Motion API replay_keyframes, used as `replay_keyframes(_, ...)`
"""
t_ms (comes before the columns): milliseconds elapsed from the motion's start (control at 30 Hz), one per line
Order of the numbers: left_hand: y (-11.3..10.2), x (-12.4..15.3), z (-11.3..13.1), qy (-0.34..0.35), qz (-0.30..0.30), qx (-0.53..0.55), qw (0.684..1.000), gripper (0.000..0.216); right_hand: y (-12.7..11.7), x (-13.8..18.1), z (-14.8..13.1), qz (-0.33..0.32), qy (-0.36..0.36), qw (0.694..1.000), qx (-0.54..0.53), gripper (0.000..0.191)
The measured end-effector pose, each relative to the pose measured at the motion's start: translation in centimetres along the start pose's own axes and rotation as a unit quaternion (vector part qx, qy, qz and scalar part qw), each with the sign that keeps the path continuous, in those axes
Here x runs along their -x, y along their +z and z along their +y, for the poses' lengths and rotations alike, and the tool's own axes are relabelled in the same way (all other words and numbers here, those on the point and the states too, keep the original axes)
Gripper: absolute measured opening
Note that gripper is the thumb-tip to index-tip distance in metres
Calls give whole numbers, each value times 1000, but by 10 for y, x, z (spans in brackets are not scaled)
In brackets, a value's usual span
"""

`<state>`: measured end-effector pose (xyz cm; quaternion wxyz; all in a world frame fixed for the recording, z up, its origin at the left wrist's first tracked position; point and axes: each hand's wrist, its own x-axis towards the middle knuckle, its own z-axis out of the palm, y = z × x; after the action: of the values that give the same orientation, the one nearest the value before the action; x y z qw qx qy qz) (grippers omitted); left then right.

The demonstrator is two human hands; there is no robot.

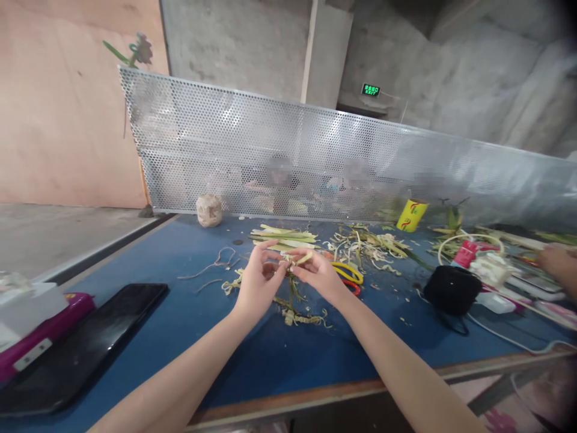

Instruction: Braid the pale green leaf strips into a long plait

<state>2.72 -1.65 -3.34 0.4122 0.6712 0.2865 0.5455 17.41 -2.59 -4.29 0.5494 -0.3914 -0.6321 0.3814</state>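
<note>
My left hand (262, 278) and my right hand (319, 275) meet over the middle of the blue table, fingers pinched together. Between their fingertips is a pale green leaf strip (303, 259), part of a small knotted or woven piece whose details are too small to make out. Darker strands (294, 290) hang below the fingers. Beneath the hands lies a twisted piece of plant strips (303, 318) with curled ends. Just beyond the hands sits a pile of flat green leaf strips (288, 236). A yellow loop handle (354, 270) shows beside my right hand.
A black phone (112, 337) and a purple box (49, 331) lie at left. Leaf scraps (365, 243), a yellow roll (412, 215), a black pouch (452, 290) and cables are at right. A perforated metal screen (252, 132) closes the back. Another person's hand (559, 264) reaches in from the right.
</note>
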Motion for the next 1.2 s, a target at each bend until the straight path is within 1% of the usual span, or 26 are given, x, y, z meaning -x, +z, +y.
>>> replay_keyframes(100,1,0,0,7,-12,-7,1000,38,-1,0,0,-3,-15,1000,-5,27)
replay_keyframes(200,3,0,-1,-9,-13,36,999,43,-3,0,1,15,-28,999,-29,24)
replay_keyframes(267,4,0,-3,-18,-16,61,998,49,-4,-1,2,28,-22,998,-59,25)
replay_keyframes(367,5,-1,-7,-19,-29,64,997,53,-5,-3,5,42,-21,995,-93,28)
replay_keyframes(467,5,-1,-10,-37,-45,70,996,54,-6,-4,7,43,-33,993,-108,30)
replay_keyframes(567,6,0,-10,-54,-55,102,992,65,-6,-3,5,41,-39,991,-118,31)
replay_keyframes(633,7,0,-8,-63,-61,102,991,69,-5,-2,2,37,-39,992,-116,30)
replay_keyframes(733,8,2,-4,-88,-71,91,989,67,-3,-1,-1,44,-42,993,-100,28)
replay_keyframes(833,8,3,0,-123,-77,123,982,69,0,0,-3,66,-47,992,-93,31)
replay_keyframes(967,10,3,3,-168,-77,151,971,75,2,1,-6,68,-54,992,-89,35)
replay_keyframes(1100,12,2,-1,-151,-68,139,976,75,0,0,-5,64,-53,992,-96,41)
replay_keyframes(1200,11,0,-9,-117,-60,116,985,82,-3,-2,0,27,-42,995,-90,49)
